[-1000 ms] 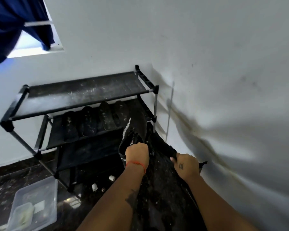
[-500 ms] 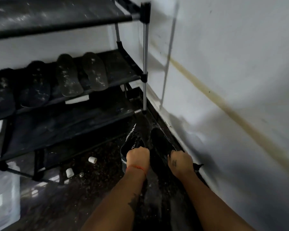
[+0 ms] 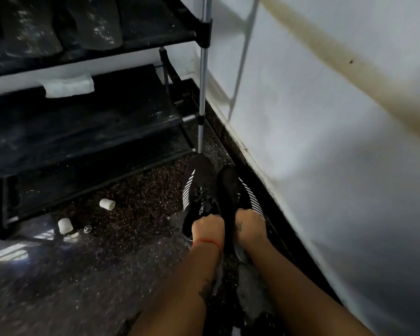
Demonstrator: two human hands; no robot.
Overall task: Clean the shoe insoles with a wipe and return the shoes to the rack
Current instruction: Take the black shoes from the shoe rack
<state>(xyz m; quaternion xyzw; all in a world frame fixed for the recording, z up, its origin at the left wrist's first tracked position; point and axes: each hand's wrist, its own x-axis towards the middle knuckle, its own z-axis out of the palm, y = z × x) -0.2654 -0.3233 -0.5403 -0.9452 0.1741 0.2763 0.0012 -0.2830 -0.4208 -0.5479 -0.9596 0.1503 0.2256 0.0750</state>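
Shoes: black pair, left shoe (image 3: pixel 199 190) and right shoe (image 3: pixel 238 192), side by side on floor (image 3: pixel 136 204) beside rack (image 3: pixel 203 93); left hand (image 3: pixel 207 227) grips left shoe's heel; right hand (image 3: pixel 249 225) grips right shoe's; wipe (image 3: pixel 69 86) on rack shelf.

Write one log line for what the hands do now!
left hand grips left shoe | right hand grips right shoe | both on floor
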